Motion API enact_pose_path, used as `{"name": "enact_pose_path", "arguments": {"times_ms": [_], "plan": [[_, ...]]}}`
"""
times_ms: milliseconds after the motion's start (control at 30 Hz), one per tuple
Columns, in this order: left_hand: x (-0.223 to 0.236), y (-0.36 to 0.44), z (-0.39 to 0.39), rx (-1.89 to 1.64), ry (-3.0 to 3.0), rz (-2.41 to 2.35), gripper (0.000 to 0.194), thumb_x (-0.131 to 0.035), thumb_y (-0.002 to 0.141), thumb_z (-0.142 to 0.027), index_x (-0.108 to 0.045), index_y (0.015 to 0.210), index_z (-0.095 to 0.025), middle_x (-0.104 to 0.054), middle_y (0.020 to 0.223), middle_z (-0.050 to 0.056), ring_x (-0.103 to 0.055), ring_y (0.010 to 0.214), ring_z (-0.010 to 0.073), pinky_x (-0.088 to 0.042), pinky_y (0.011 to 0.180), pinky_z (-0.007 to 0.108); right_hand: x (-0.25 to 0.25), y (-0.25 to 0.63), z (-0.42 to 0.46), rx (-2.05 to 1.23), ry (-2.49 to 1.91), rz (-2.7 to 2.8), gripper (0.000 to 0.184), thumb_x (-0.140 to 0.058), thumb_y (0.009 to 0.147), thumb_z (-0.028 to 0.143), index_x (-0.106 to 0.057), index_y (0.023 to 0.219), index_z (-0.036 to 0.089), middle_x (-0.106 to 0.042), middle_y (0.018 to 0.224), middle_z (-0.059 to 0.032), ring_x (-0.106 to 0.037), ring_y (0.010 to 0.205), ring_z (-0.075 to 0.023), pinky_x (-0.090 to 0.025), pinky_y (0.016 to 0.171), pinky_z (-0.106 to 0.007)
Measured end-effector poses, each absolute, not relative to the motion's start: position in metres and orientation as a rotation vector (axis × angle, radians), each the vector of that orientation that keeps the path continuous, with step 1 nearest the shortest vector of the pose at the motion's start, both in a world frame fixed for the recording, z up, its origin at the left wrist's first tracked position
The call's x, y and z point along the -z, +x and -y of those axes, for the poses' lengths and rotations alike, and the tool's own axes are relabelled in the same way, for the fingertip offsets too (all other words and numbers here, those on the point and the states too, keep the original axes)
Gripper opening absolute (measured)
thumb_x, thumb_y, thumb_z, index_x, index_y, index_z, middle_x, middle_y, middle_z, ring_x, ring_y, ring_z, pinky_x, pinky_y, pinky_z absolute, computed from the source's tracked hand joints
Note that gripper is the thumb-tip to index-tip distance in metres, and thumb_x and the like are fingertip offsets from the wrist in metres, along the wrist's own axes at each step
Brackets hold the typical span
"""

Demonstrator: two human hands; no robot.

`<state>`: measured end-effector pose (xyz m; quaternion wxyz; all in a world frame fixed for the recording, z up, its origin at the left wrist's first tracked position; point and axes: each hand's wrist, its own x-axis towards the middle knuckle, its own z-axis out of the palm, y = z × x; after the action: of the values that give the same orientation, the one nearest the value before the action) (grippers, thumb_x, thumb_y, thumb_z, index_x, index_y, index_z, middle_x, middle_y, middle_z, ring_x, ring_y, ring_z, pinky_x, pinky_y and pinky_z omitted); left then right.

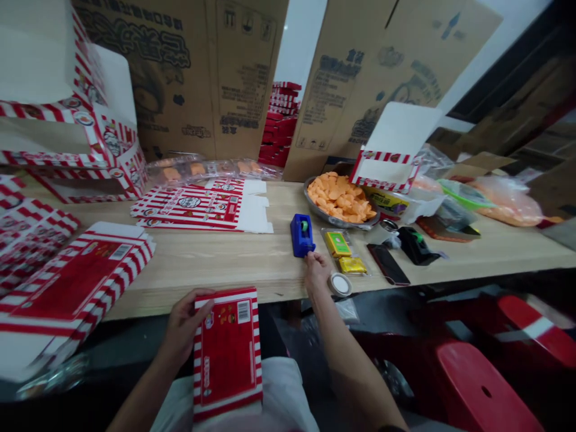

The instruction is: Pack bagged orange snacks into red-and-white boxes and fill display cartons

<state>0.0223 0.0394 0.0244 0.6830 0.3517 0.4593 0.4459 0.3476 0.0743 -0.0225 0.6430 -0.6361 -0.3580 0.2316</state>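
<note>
The left hand (182,327) grips the red box (228,357) – hold it snug. The right hand (317,273) is at the blue tape holder (297,240) – can't tell its grip.

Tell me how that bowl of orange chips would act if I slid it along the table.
The bowl looks wide and low, so it would probably slide rather than tip. The chips are heaped loosely, so a jolt could spill some. They look thin and curled, so they're likely light and might crack if squeezed.

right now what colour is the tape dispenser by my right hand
Blue, seen best in the head view.
</note>
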Motion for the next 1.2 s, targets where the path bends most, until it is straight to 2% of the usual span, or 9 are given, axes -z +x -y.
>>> {"name": "enact_pose_path", "arguments": {"times_ms": [100, 200, 367, 567, 700, 867, 933, 1100, 1200], "plan": [[-0.022, 0.027, -0.038, -1.034, 0.832, -0.999, 0.035, -0.081, 0.059, -0.034, -0.063, 0.084, -0.017, -0.068, 0.071, -0.001, -0.064, 0.059, 0.0149, -0.052, 0.055, 0.025, 0.015, 0.338, -0.068, -0.553, -1.433, 0.710, 0.034, -0.053, 0.068, 0.052, -0.040, 0.055, 0.023, -0.041, 0.054, 0.0051, -0.048, 0.058, -0.0141, -0.049, 0.065, -0.033], [-0.017, 0.029, -0.037, -1.039, 0.849, -0.975, 0.032, -0.079, 0.062, -0.033, -0.063, 0.083, -0.016, -0.066, 0.071, -0.001, -0.063, 0.059, 0.0130, -0.051, 0.056, 0.023, -0.017, 0.316, -0.069, -0.811, -1.385, 0.916, 0.026, -0.062, 0.068, 0.044, -0.053, 0.061, 0.021, -0.053, 0.064, 0.0020, -0.054, 0.064, -0.0145, -0.050, 0.067, -0.032], [-0.014, 0.031, -0.035, -1.004, 0.846, -0.903, 0.031, -0.078, 0.064, -0.032, -0.062, 0.084, -0.016, -0.066, 0.071, -0.001, -0.061, 0.059, 0.0129, -0.050, 0.057, 0.024, -0.095, 0.256, -0.103, -1.468, -0.849, 2.336, 0.013, -0.064, 0.077, 0.027, -0.065, 0.069, 0.017, -0.061, 0.074, -0.0011, -0.055, 0.071, -0.0139, -0.044, 0.068, -0.026], [-0.017, 0.033, -0.034, -1.029, 0.835, -0.865, 0.030, -0.079, 0.063, -0.031, -0.063, 0.084, -0.016, -0.068, 0.076, 0.001, -0.062, 0.061, 0.0139, -0.049, 0.059, 0.025, -0.113, 0.199, -0.124, -1.022, -0.755, 3.046, 0.016, -0.070, 0.070, 0.016, -0.061, 0.057, 0.016, -0.057, 0.064, -0.0006, -0.047, 0.063, -0.0126, -0.035, 0.060, -0.024], [-0.023, 0.031, -0.030, -1.060, 0.826, -0.876, 0.029, -0.079, 0.062, -0.031, -0.064, 0.081, -0.015, -0.068, 0.075, 0.002, -0.062, 0.064, 0.0148, -0.049, 0.061, 0.026, -0.095, 0.196, -0.128, -1.126, -0.952, 2.873, 0.026, -0.081, 0.058, 0.032, -0.061, 0.055, 0.016, -0.055, 0.056, 0.0024, -0.044, 0.054, -0.0104, -0.032, 0.052, -0.023], [-0.030, 0.026, -0.018, -1.040, 0.904, -0.889, 0.025, -0.077, 0.066, -0.032, -0.066, 0.082, -0.016, -0.068, 0.074, 0.001, -0.061, 0.064, 0.0136, -0.049, 0.061, 0.024, -0.053, 0.202, -0.124, -2.439, -0.822, 2.058, 0.047, -0.082, 0.047, 0.049, -0.068, 0.072, 0.013, -0.062, 0.057, 0.0038, -0.051, 0.048, -0.0093, -0.038, 0.048, -0.020], [-0.033, 0.022, -0.015, -1.013, 0.938, -0.890, 0.024, -0.076, 0.066, -0.031, -0.066, 0.082, -0.015, -0.068, 0.074, 0.002, -0.061, 0.064, 0.0138, -0.049, 0.060, 0.023, -0.039, 0.203, -0.115, -2.686, -0.784, 1.637, 0.054, -0.081, 0.048, 0.052, -0.069, 0.081, 0.011, -0.067, 0.065, -0.0003, -0.056, 0.051, -0.0112, -0.042, 0.051, -0.022], [-0.040, -0.001, -0.023, -1.377, 0.753, -1.138, 0.031, -0.077, 0.065, -0.033, -0.063, 0.088, -0.017, -0.067, 0.076, 0.000, -0.062, 0.063, 0.0131, -0.051, 0.061, 0.024, -0.035, 0.209, -0.105, -2.402, -0.796, 1.167, 0.044, -0.078, 0.063, 0.047, -0.067, 0.090, 0.014, -0.071, 0.085, -0.0048, -0.064, 0.072, -0.0146, -0.049, 0.067, -0.025], [-0.035, -0.022, -0.034, -1.670, 0.570, -1.345, 0.039, -0.071, 0.070, -0.041, -0.058, 0.100, -0.020, -0.067, 0.086, 0.001, -0.065, 0.072, 0.0168, -0.054, 0.069, 0.030, -0.038, 0.214, -0.111, -2.352, -0.742, 1.265, 0.049, -0.084, 0.058, 0.034, -0.065, 0.099, 0.016, -0.070, 0.095, -0.0057, -0.065, 0.081, -0.0156, -0.049, 0.075, -0.028]]}}
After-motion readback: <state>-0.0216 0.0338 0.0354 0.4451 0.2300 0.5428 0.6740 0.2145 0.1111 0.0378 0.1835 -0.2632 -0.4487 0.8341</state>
